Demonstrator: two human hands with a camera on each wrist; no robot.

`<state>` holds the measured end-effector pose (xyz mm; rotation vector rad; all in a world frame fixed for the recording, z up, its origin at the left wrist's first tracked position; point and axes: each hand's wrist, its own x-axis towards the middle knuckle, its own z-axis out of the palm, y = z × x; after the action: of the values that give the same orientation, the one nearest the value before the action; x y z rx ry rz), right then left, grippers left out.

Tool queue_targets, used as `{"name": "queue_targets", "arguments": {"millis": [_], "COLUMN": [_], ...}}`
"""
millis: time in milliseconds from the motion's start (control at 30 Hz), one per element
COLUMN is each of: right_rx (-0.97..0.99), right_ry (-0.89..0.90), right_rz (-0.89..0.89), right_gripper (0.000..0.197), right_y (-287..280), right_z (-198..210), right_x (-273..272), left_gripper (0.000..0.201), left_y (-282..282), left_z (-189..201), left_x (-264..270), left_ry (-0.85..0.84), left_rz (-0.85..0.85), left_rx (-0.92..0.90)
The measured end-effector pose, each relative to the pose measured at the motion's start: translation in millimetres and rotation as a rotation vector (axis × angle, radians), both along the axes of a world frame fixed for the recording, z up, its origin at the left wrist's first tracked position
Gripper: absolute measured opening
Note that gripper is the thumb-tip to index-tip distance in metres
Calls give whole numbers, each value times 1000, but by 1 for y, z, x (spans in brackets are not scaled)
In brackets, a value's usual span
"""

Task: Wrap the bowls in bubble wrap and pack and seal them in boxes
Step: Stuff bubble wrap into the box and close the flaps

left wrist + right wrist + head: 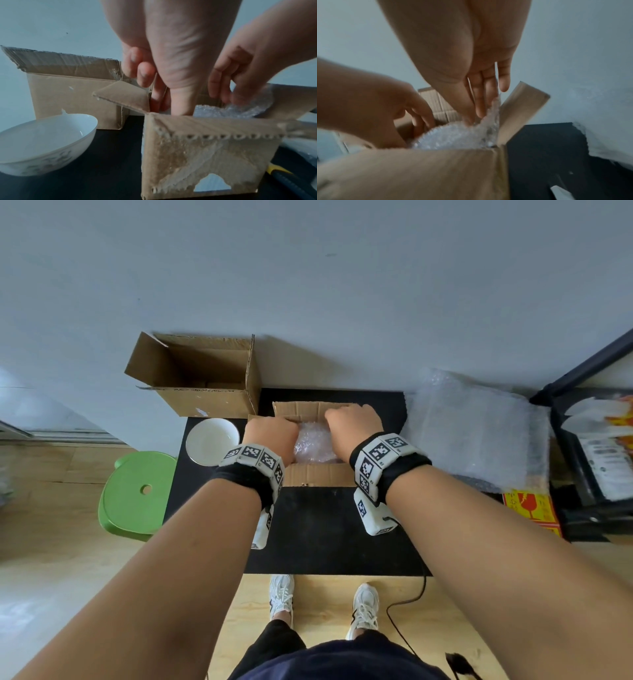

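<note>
Both hands, left hand [270, 436] and right hand [354, 421], are seating the wrapped bowl [313, 445] in the small box [318, 474], fingers reaching down beside it; whether they are grasping is unclear. Next, I judge, comes folding the flaps.

The bench [329, 525] is black. On it, the small box [318, 474] is plain brown cardboard, and the bundle [313, 445] inside it is clear, silvery bubble wrap. Left of that box, the bowl [211, 441] is white, with a faint grey pattern on its outside. Behind the bowl, the larger box [205, 398] is the same brown. Left of the bench, the stool [137, 494] is bright green. The wristbands [255, 458] are white with black-and-white square codes.
</note>
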<state>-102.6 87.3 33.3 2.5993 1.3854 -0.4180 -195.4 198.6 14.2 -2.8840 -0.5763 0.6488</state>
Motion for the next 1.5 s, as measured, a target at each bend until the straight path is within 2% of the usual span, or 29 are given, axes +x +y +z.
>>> {"name": "queue_targets", "arguments": {"millis": [133,400,533,633,700,733,800,900,1000,1100,1300,1500], "right_rx": [-161,-159,-161,-189,-173,-151,-98,95,262,332,254,188], "right_ry": [5,-36,-88,-76,-18,20,83,104,77,44,17,28], "right_rz": [8,15,9,-10,-40,-58,-83,-108,-169,-254,-411,-567], "right_gripper": [20,5,29,29,8,5,23,32,32,31,32,34], "right_y": [-2,8,11,7,4,2,-3,-13,-33,-61,-128,-201], "right_z": [-13,-21,-25,-28,-25,-23,-18,-7,7,18,23,5], "right_x": [-1,-1,0,1,2,3,7,11,20,33,66,97], "left_gripper": [13,10,13,13,14,14,19,19,15,19,24,28], "left_y": [2,8,8,8,6,5,3,-3,-15,-33,-77,-135], "left_z": [-4,-13,-13,-13,-10,-8,-4,8,24,38,48,32], "left_x": [3,12,12,5,2,2,4,8,13,26,64,106], "left_ry": [56,106,101,63,54,49,46,38,-51,-161,-335,-338], "left_rz": [3,-4,-14,-20,3,20,41,62,29,-34,-140,-165], "left_rx": [0,-77,-64,-62,-83,-98,-113,-104,-19,25,13,-106]}}
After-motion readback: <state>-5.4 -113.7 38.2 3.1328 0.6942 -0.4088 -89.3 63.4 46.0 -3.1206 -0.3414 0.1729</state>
